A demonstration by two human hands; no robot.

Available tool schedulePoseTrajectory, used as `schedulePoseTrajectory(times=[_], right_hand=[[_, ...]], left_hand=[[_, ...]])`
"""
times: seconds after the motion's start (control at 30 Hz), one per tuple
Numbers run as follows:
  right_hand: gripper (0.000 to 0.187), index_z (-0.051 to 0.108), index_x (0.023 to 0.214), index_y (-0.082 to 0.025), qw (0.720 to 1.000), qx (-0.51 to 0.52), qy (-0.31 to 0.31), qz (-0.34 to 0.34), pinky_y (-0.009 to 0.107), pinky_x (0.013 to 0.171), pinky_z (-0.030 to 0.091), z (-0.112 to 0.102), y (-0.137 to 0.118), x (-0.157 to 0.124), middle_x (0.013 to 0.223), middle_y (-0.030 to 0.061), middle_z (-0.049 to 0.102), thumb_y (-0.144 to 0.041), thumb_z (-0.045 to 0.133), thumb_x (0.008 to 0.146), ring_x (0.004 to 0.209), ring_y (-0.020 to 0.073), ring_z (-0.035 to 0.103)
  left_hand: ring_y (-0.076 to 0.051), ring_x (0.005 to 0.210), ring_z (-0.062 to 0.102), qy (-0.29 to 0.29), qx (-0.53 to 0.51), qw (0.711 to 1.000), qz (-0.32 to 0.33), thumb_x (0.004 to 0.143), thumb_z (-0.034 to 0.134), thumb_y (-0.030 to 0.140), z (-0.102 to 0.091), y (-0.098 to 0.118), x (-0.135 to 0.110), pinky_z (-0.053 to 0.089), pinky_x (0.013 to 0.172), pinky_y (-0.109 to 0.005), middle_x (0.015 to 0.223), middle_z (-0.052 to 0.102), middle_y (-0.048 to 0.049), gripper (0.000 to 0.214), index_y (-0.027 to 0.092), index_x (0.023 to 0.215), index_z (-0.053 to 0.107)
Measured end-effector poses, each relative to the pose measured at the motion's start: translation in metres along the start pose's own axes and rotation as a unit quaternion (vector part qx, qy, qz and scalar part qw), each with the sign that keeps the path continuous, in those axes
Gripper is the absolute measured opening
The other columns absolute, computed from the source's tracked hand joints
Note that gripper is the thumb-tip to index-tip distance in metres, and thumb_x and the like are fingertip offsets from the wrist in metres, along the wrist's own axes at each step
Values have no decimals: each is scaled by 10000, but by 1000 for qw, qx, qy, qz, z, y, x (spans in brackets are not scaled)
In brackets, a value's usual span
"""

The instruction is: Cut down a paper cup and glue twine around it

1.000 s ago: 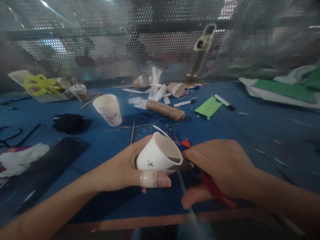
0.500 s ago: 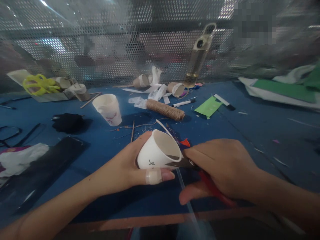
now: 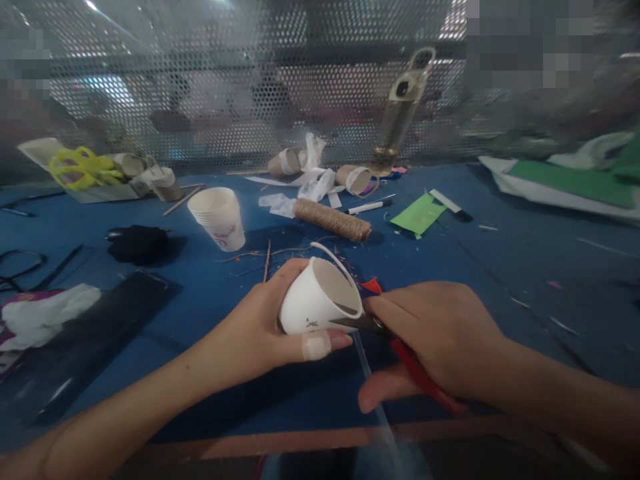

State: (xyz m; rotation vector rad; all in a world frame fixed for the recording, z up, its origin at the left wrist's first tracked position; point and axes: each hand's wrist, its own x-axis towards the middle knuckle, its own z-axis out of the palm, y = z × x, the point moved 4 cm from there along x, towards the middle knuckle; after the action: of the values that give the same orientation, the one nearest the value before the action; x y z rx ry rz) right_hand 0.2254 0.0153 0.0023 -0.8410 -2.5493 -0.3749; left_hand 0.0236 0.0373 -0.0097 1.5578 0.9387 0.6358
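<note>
Head view: the left hand (image 3: 270, 327) wraps the paper cup (image 3: 307, 300), tilted seemingly so its rim meets the scissors (image 3: 367, 324), whose red handles (image 3: 423, 377) the right hand (image 3: 440, 327) grips beside it. Beyond the cup, leftward, stand nested cups (image 3: 220, 223); farther, a box (image 3: 107, 194) holds yellow loops (image 3: 85, 168).

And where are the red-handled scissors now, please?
In the head view, the scissors are right of centre in the right hand, blades at the rim of the cup in the left hand.
</note>
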Motion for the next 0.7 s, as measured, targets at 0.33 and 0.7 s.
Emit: schedulePoseTrajectory(times=[0.33,0.7], right_hand=[[753,572,650,-191,1000,-2,13,-4,312,506,261,-3,-3,2,500,-29,542,-817,312,978,446,125,524],[718,602,692,-197,1000,2,2,7,337,518,248,-2,0,-4,536,-14,589,-798,338,980,476,152,562]], left_hand=[[-259,972,741,22,26,999,31,831,875,432,3,2,-1,582,824,-333,1074,769,-36,564,243,1260,560],[-243,1003,730,28,86,994,57,853,848,496,4,4,-3,586,859,-335,1174,715,-59,582,240,1269,531]])
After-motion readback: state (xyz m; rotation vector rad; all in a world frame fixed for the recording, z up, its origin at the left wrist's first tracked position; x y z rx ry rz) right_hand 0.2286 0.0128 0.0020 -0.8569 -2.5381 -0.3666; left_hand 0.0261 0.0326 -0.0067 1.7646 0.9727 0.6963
